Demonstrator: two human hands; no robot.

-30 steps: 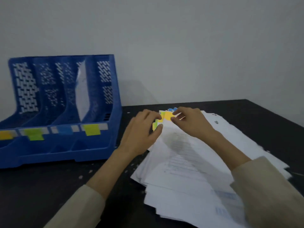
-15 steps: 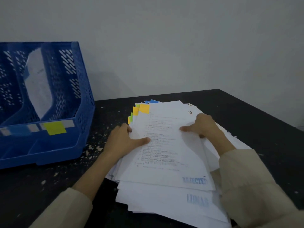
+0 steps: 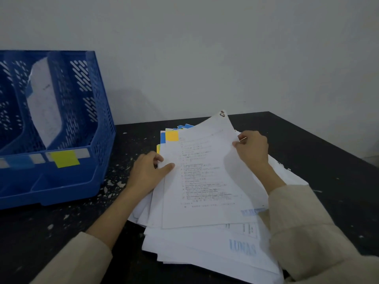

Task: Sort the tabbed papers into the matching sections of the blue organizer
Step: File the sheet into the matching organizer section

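The top white printed sheet with the yellow tab (image 3: 171, 136) should peel cleanly off the loose white paper pile (image 3: 205, 242), probably bound for the blue plastic organizer (image 3: 98, 111) left of the pile. The right hand (image 3: 253, 149) pinches its raised right edge; the left hand (image 3: 148, 171) grips its left edge.

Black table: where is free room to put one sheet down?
Free: the table strip between the blue organizer and the paper pile, and the far right side. Crowded: the middle, under pile and both hands.
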